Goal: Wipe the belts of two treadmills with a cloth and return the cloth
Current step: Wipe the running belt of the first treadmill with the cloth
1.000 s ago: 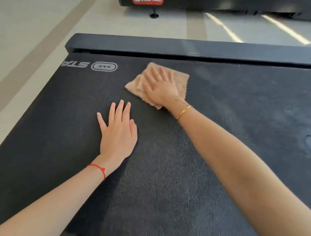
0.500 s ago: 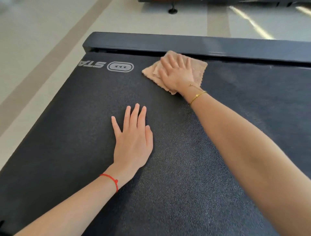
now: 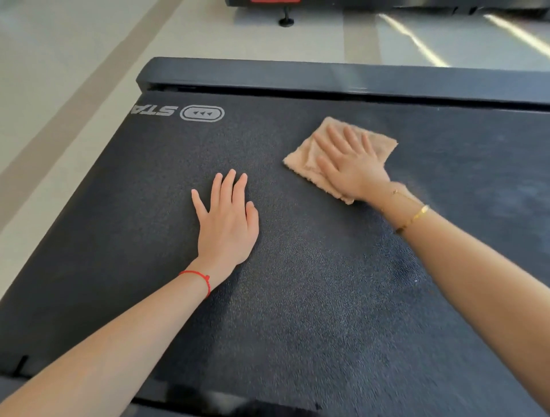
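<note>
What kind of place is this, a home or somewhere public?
Most likely a gym or fitness room. The hands rest on a treadmill belt printed with a brand logo, another machine's base stands beyond it, and the pale floor is wide and open.

- From my feed, the floor [image 3: 59, 59] is pale, smooth and matte, filling the left and far parts of the scene.
- I see a darker beige stripe [image 3: 98, 98] running diagonally across it on the left, and another band [image 3: 361, 38] going straight away in the far middle.
- Bright streaks of light [image 3: 416, 41] lie on the floor at far right.
- At the far edge I make out a dark machine base [image 3: 387, 3] with a small round foot [image 3: 286, 20].
</note>
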